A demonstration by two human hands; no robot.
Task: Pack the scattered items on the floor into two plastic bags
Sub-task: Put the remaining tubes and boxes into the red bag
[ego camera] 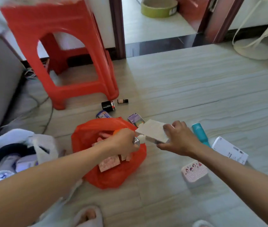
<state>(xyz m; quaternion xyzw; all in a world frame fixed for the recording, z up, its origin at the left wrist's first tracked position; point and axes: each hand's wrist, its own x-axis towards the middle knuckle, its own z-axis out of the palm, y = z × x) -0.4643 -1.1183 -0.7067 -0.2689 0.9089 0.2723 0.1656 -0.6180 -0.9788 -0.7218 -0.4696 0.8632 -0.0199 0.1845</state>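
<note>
Right hand grips a flat white box just right of the red bag mouth, long axis pointing twd it; left hand, nearer, fingers clenched on a small silver-white item over the opening.

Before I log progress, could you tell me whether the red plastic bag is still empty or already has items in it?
Already holding items: the red plastic bag lies open on the floor with a pink patterned box showing inside.
</note>
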